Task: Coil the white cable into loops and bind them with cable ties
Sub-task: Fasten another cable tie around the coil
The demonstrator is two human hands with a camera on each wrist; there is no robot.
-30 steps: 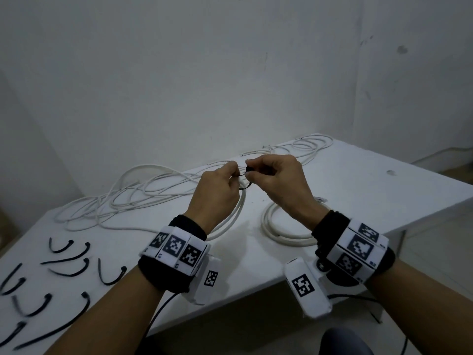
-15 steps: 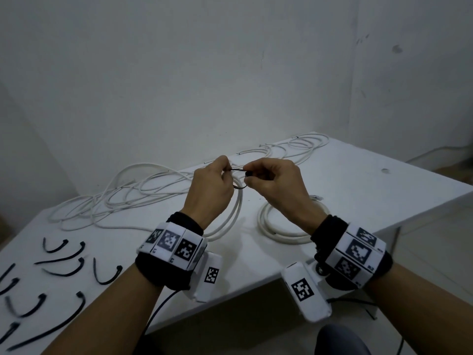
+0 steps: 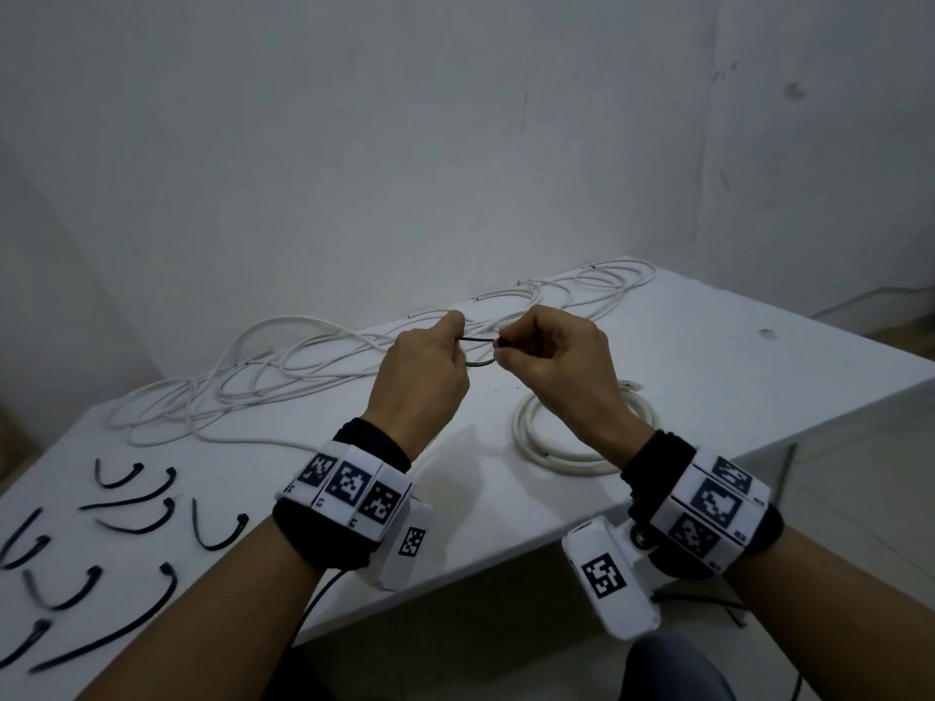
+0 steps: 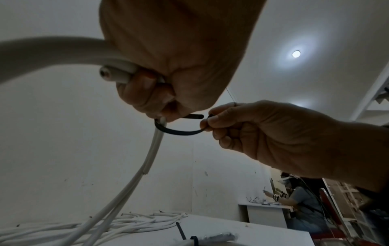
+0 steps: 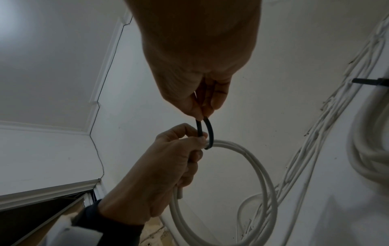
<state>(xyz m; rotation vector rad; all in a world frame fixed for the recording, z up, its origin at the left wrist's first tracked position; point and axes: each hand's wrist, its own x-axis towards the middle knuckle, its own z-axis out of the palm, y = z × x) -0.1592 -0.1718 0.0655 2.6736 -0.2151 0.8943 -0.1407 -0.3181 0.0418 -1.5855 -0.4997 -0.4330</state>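
White cable [image 3: 283, 366] sprawled in loose tangled strands across the far side of the white table [image 3: 708, 376], and a finished coil [image 3: 571, 450] lay flat near the table's front edge, under the right wrist. A smaller coil of the same cable [image 5: 248, 188] hung above the table from the left hand [image 3: 420, 376], whose fingers were curled around its gathered loops with a cut end poking out beside them. A black cable tie [image 4: 179, 131] looped under those loops beside the left fingers. The left thumb and forefinger pinched one end of the tie, and the right hand [image 3: 551, 356] pinched the other end between thumb and fingertips, its remaining fingers curled in. Spare black cable ties [image 3: 131, 518] lay scattered at the table's near left corner.
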